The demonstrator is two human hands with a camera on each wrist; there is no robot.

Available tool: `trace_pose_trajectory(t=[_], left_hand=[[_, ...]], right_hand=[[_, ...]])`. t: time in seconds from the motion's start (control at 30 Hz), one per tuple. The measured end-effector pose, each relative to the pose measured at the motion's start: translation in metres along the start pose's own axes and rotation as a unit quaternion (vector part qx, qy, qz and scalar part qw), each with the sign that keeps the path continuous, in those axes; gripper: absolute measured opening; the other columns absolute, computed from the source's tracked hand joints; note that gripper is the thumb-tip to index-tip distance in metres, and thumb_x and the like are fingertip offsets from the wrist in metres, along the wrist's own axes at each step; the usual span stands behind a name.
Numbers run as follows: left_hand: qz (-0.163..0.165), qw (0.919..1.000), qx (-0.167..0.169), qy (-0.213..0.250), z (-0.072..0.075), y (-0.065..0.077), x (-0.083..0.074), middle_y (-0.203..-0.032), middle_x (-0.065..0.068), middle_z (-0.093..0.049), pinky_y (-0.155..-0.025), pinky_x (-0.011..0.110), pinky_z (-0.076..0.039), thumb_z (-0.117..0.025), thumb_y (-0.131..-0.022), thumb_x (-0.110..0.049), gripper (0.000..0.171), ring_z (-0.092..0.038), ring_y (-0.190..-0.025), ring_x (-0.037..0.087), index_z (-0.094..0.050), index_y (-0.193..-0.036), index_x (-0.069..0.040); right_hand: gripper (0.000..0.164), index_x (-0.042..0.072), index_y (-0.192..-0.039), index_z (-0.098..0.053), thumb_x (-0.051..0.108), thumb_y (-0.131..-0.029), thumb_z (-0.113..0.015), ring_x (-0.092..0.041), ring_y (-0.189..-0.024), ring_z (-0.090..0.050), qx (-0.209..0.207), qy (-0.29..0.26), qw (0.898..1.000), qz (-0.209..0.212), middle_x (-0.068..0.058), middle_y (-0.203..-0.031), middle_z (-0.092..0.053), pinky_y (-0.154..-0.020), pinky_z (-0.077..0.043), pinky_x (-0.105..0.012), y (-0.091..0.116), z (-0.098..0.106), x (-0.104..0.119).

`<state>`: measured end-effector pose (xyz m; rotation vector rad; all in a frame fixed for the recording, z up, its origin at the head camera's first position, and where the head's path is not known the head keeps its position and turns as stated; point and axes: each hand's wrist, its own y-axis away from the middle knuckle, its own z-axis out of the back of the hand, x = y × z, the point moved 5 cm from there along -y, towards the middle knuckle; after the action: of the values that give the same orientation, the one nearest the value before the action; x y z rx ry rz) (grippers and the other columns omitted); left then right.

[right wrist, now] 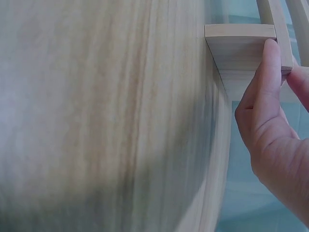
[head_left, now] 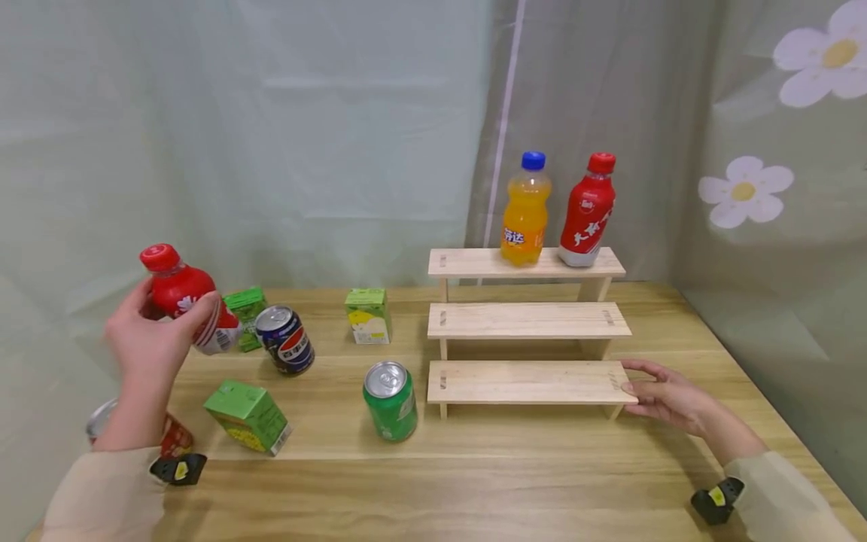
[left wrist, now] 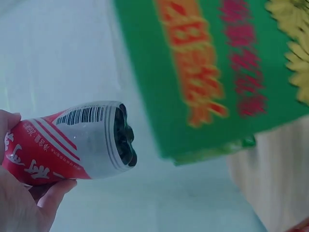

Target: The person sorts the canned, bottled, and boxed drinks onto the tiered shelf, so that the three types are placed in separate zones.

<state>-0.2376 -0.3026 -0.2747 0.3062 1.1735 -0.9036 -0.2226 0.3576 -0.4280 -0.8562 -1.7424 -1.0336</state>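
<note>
My left hand (head_left: 145, 339) grips a red bottle (head_left: 183, 292) with a red cap. It is held tilted above the table's left side, cap toward the upper left. In the left wrist view the white lower part and base of the bottle (left wrist: 89, 140) stick out past my fingers. At the right, my right hand (head_left: 677, 403) pinches the end of the lowest board of a three-step wooden shelf (head_left: 524, 382), thumb on top and fingers underneath. The right wrist view shows those fingertips on the board's end (right wrist: 286, 53). On the top step stand an orange soda bottle (head_left: 524, 214) and another red bottle (head_left: 588, 214).
A dark blue Pepsi can (head_left: 287, 346), a green can (head_left: 391, 403) and green drink cartons (head_left: 369, 316) stand on the wooden table (head_left: 433, 489). Another carton (head_left: 247, 418) is nearer the front. My left forearm partly hides a red can (head_left: 177, 438). Curtains (head_left: 325, 143) hang behind.
</note>
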Motion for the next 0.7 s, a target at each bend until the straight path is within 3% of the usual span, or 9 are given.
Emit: trace_pose_trajectory(t=[0.33, 0.7], left_hand=[[-0.083, 0.9926, 0.076, -0.046, -0.012, 0.014, -0.033, -0.123, 0.006, -0.054, -0.063, 0.003, -0.041, -0.070, -0.084, -0.039, 0.070, -0.046, -0.088, -0.003, -0.042, -0.144, -0.015], [-0.110, 0.9855, 0.127, -0.026, -0.036, 0.037, -0.063, -0.134, 0.018, -0.050, -0.065, 0.005, -0.042, -0.068, -0.085, -0.039, 0.074, -0.049, -0.101, 0.011, -0.036, -0.146, -0.012]], right_hand=[[0.035, 0.034, -0.107, -0.059, 0.002, -0.096, -0.051, -0.015, -0.093, -0.066, 0.013, -0.005, 1.000, 0.006, -0.003, -0.104, -0.063, -0.082, -0.056, -0.028, 0.000, 0.003, -0.002], [0.033, 0.036, -0.106, -0.059, 0.005, -0.096, -0.054, -0.014, -0.092, -0.066, 0.004, -0.006, 1.000, 0.002, -0.004, -0.103, -0.063, -0.081, -0.056, -0.027, 0.000, 0.005, -0.003]])
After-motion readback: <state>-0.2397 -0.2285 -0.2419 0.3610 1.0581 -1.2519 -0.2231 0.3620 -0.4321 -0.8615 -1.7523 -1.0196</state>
